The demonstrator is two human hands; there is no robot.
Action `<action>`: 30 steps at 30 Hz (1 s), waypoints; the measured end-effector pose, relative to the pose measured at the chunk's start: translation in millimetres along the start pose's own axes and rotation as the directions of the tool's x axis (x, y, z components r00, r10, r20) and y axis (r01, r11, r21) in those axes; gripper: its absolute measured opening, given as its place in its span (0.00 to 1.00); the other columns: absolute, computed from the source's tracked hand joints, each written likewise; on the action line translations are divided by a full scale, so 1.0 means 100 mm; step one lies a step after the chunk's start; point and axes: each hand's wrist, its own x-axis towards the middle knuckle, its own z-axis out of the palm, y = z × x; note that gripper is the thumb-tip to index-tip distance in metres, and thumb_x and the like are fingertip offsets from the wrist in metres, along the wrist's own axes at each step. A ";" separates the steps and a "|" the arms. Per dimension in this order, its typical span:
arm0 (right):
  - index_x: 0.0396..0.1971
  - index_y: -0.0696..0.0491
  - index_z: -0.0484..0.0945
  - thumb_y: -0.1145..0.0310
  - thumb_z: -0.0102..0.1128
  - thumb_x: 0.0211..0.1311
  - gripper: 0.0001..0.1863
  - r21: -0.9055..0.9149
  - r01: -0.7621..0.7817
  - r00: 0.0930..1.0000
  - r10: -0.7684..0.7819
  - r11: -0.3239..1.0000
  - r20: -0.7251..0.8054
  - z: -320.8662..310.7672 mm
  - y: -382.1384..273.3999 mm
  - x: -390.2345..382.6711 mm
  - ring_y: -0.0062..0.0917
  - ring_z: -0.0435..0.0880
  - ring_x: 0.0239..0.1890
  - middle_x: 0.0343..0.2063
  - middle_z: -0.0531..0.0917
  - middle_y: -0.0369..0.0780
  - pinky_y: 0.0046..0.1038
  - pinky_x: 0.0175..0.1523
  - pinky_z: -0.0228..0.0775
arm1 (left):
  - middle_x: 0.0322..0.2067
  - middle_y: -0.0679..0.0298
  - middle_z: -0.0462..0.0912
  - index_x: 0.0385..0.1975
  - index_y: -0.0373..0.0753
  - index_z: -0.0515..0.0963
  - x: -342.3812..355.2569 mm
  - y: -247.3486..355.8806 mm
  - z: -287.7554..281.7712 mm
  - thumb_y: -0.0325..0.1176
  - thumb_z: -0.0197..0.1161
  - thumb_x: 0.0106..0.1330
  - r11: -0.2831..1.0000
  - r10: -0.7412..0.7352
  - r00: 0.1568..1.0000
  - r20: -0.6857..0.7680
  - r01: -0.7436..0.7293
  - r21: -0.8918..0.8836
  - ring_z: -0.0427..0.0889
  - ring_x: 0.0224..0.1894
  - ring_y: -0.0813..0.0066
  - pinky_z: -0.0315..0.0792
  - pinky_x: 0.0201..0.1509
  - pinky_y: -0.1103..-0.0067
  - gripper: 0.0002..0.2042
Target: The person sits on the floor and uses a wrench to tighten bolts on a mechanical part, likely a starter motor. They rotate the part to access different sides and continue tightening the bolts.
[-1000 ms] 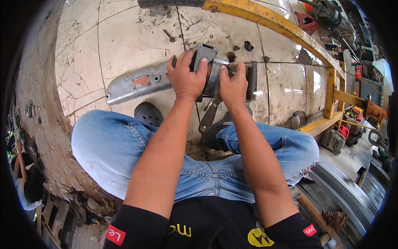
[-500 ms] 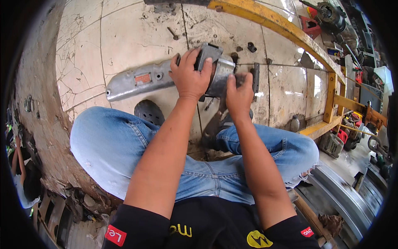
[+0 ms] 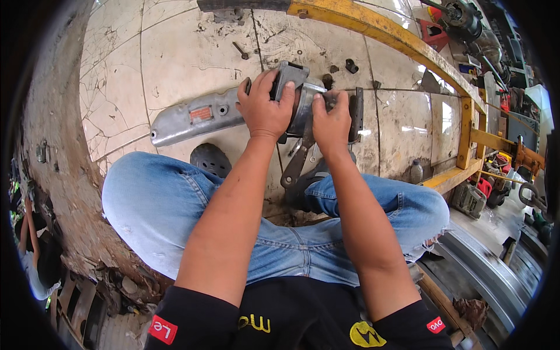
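My left hand (image 3: 265,105) grips a grey metal housing (image 3: 291,74), fingers curled over its left part and thumb along its face. My right hand (image 3: 332,119) is closed on the rounded metal body (image 3: 304,108) just right of it, thumb and bent fingers near its top. A dark flat lever (image 3: 294,163) with a hole at its end hangs below that body, and a dark flanged plate (image 3: 357,114) stands at its right end. A long grey metal cover (image 3: 178,122) with a red label lies on the tiles to the left, extending behind my left hand.
A yellow metal frame (image 3: 466,128) runs across the top and right. A bolt (image 3: 241,49) and small dark parts (image 3: 351,66) lie on the tiles. A small bottle (image 3: 416,171), tools and machinery (image 3: 469,201) are at right. A co-worker's arm (image 3: 32,233) shows at far left.
My right hand shifted slightly down and right half a second ago and is now back higher, further left, on the metal body. My left hand keeps much the same hold.
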 end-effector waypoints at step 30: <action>0.41 0.58 0.73 0.62 0.60 0.65 0.15 0.043 -0.028 1.000 0.028 0.999 -0.001 -0.05 0.07 0.00 0.45 0.84 0.35 0.33 0.83 0.53 0.38 0.43 0.73 | 0.56 0.70 0.79 0.53 0.50 0.80 -0.01 0.00 -0.02 0.52 0.64 0.61 1.000 -0.006 1.000 0.029 0.006 0.011 0.62 0.65 0.47 0.53 0.66 0.47 0.22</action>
